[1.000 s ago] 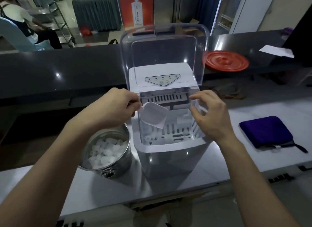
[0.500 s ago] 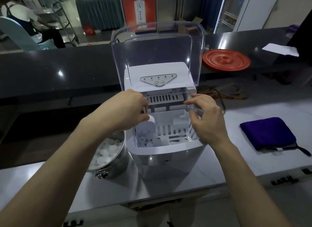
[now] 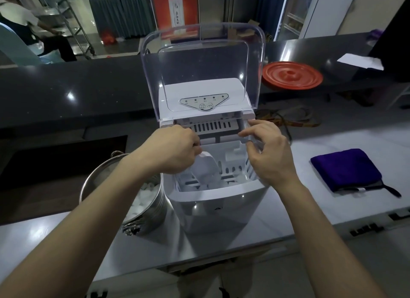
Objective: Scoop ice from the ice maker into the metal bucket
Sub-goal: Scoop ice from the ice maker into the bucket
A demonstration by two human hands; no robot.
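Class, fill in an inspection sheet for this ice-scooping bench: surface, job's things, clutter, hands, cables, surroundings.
Surface: pale counter; dark raised counter behind it.
Job's things: ice maker with clear lid up; white scoop down in its basket; metal bucket on its left, holding ice.
Clutter: purple cloth; red round cover; white paper.
Hands: left hand grips the scoop; right hand at the ice maker's right rim, grip unclear.
Cables: looped cord behind the ice maker.
Surroundings: seated person; draped table; red poster.
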